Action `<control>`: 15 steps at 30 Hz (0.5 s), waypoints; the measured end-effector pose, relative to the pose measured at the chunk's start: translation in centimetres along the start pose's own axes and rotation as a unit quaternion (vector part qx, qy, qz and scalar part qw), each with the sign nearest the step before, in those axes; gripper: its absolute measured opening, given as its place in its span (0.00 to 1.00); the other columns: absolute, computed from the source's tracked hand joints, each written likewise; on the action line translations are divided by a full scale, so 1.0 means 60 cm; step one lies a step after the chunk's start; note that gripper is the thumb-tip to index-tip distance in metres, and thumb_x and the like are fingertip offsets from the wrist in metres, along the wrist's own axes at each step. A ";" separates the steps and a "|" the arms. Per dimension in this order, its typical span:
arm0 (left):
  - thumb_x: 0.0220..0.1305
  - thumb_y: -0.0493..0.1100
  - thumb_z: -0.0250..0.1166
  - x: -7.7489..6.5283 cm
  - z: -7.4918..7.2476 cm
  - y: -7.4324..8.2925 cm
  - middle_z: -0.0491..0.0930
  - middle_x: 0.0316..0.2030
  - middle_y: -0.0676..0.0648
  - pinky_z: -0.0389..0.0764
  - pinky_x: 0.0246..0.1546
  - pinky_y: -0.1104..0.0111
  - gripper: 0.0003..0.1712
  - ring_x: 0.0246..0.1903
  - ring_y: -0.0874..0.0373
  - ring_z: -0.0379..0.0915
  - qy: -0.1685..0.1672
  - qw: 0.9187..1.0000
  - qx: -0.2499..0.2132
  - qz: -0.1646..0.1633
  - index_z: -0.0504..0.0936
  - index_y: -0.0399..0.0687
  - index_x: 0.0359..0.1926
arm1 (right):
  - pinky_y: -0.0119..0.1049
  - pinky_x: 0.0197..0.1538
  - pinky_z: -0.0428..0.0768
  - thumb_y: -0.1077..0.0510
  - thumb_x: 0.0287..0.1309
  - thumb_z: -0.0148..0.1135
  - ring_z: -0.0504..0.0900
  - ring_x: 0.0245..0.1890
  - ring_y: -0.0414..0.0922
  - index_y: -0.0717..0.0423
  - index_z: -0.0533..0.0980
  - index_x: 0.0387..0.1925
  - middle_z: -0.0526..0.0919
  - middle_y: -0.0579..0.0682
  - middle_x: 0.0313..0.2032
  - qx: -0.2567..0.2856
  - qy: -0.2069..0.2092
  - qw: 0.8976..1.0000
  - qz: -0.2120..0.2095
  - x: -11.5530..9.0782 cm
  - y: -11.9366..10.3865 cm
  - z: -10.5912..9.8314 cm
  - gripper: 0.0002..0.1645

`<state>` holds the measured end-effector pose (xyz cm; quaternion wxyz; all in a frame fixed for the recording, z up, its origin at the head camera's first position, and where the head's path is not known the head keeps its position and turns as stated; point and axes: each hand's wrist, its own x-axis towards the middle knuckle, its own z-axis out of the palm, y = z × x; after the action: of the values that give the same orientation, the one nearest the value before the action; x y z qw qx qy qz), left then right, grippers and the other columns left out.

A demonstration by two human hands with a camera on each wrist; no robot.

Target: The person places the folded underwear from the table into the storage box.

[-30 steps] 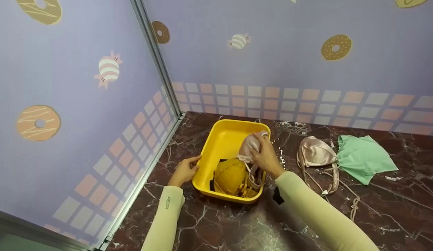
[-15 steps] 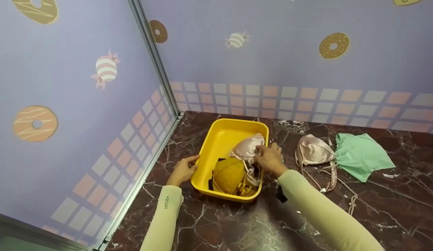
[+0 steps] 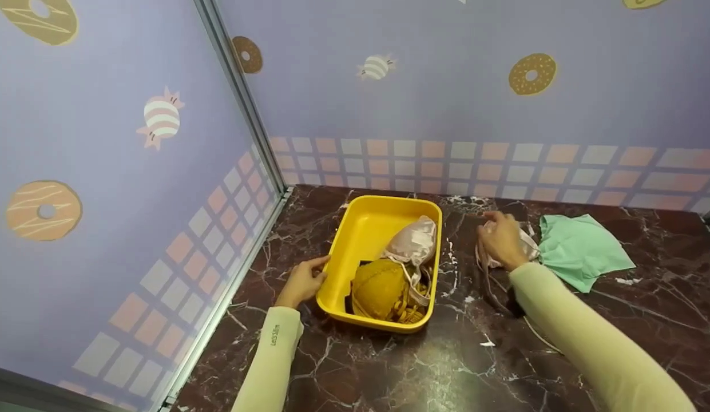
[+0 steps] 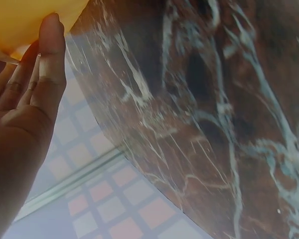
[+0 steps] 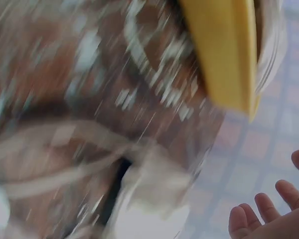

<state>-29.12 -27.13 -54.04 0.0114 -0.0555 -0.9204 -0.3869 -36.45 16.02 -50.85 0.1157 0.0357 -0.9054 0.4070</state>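
My left hand (image 3: 301,284) rests against the left side of a yellow plastic bin (image 3: 338,243), its fingertips touching the wall near the rim. In the bin lie a mustard bra (image 3: 377,289) and a pale pink satin one (image 3: 413,240), bunched at the right side. To the right of the bin, my right hand (image 3: 502,237) is over a second pink satin bra (image 3: 529,245), which it partly hides. Its fingers look spread in the right wrist view, with nothing held between them; I cannot tell whether they touch the satin. A mint green cloth (image 3: 586,252) lies beside that bra.
Everything stands on a dark red marbled tabletop (image 3: 389,366). A lilac wall with printed sweets (image 3: 423,103) closes off the back, and a second panel (image 3: 103,154) with a metal edge stands at the left.
My right hand has let go of the pink satin bra in the bin and moved right, over the other pink bra. The left hand has stayed at the bin's side.
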 end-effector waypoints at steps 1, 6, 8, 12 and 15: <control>0.62 0.31 0.60 0.001 0.002 0.002 0.80 0.41 0.44 0.78 0.35 0.64 0.25 0.37 0.53 0.77 0.000 1.000 -0.002 -0.001 0.75 0.43 0.61 | 0.58 0.55 0.61 0.60 0.58 0.55 0.63 0.53 0.68 0.69 0.70 0.56 0.68 0.72 0.50 -0.009 0.006 1.000 -0.003 0.001 0.013 -0.009 0.25; 0.61 0.32 0.61 0.006 0.010 0.007 0.80 0.39 0.45 0.78 0.36 0.63 0.25 0.36 0.54 0.77 0.000 1.000 -0.011 -0.005 0.76 0.43 0.60 | 0.61 0.54 0.60 0.60 0.56 0.59 0.62 0.53 0.72 0.74 0.67 0.57 0.67 0.76 0.51 -0.039 -0.006 0.999 -0.008 -0.003 0.068 -0.040 0.30; 0.61 0.32 0.61 0.008 0.013 0.009 0.80 0.39 0.46 0.78 0.36 0.63 0.25 0.37 0.54 0.77 -0.002 1.000 -0.015 -0.008 0.76 0.44 0.60 | 0.62 0.56 0.59 0.60 0.56 0.61 0.61 0.54 0.72 0.74 0.65 0.59 0.66 0.77 0.53 -0.041 -0.027 0.999 -0.004 -0.007 0.087 -0.047 0.32; 0.61 0.32 0.62 0.013 0.020 0.015 0.80 0.38 0.46 0.79 0.36 0.64 0.25 0.36 0.54 0.78 -0.006 1.000 -0.021 -0.001 0.76 0.44 0.60 | 0.62 0.60 0.56 0.59 0.56 0.62 0.56 0.59 0.72 0.73 0.58 0.64 0.59 0.78 0.59 -0.033 -0.078 0.996 0.026 -0.017 0.118 -0.057 0.40; 0.60 0.33 0.62 0.017 0.027 0.019 0.81 0.38 0.46 0.78 0.35 0.65 0.25 0.34 0.55 0.77 -0.009 1.000 -0.023 0.011 0.76 0.43 0.60 | 0.61 0.62 0.53 0.59 0.57 0.61 0.53 0.62 0.72 0.73 0.54 0.67 0.54 0.78 0.62 -0.021 -0.093 0.995 0.042 -0.024 0.135 -0.061 0.43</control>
<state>-29.94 -25.09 -54.27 0.0060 -0.0691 -0.9104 -0.4078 -35.69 24.12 -54.75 0.0146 0.0327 -0.9211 0.3876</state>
